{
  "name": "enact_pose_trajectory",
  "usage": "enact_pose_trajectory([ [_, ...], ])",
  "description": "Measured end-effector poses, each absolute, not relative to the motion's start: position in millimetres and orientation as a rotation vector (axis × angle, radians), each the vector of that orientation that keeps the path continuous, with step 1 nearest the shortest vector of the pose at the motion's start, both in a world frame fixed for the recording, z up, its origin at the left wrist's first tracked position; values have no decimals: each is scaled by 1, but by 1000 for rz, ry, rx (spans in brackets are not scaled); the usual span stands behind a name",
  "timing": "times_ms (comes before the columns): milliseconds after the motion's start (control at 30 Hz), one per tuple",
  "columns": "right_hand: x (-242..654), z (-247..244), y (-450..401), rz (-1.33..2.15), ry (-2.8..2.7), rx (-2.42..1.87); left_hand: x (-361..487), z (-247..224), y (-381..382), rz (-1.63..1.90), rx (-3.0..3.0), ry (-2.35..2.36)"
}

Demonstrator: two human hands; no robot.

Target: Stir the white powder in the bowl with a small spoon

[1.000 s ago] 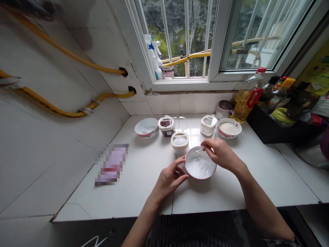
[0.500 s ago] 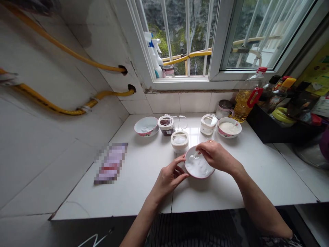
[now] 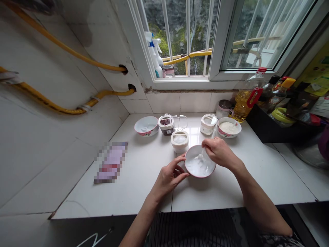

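A white bowl with a pink rim (image 3: 190,168) stands on the counter, with a white, wet-looking mixture in it. My left hand (image 3: 171,175) grips the bowl's left side, thumb and fingers at the rim. Over the bowl's right edge, my right hand (image 3: 218,151) is closed around the handle of a white spoon (image 3: 202,156), whose lower end dips into the mixture. Just behind the bowl sits a white canister (image 3: 180,145) of white grains. My right fingers cover the top of the spoon handle.
Along the back stand a flowered bowl (image 3: 146,132), a canister of dark red contents (image 3: 166,128), another canister (image 3: 208,127) and a bowl of white powder (image 3: 229,128). An oil bottle (image 3: 244,99) and a black box (image 3: 267,127) occupy the right. A blurred purple packet (image 3: 111,163) lies left.
My right hand has moved slightly right and up with the spoon, which has shifted through the mixture toward the bowl's middle. My left hand stays on the rim.
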State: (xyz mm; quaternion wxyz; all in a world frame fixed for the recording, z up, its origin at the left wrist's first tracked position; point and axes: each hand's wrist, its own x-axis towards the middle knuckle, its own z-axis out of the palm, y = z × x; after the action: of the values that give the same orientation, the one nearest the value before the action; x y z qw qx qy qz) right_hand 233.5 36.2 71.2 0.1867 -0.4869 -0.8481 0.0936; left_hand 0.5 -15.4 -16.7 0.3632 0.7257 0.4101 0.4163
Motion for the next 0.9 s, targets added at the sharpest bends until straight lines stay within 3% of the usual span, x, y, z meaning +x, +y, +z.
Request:
enact_pose_trajectory([
  [167,228,72,31,333,-2429,-1187,1,-16,-16,1064,1866,1057],
  [400,232,71,36,305,-2383,-1365,0,-18,-15,1056,1863,1067],
  [600,224,72,28,446,-2441,-1071,0,-19,-15,1051,1852,1070],
  [800,237,76,34,180,-2407,-1293,0,-19,-15,1062,1860,1059],
  [900,237,78,33,245,-2451,-1311,0,-18,-15,1070,1868,1048],
])
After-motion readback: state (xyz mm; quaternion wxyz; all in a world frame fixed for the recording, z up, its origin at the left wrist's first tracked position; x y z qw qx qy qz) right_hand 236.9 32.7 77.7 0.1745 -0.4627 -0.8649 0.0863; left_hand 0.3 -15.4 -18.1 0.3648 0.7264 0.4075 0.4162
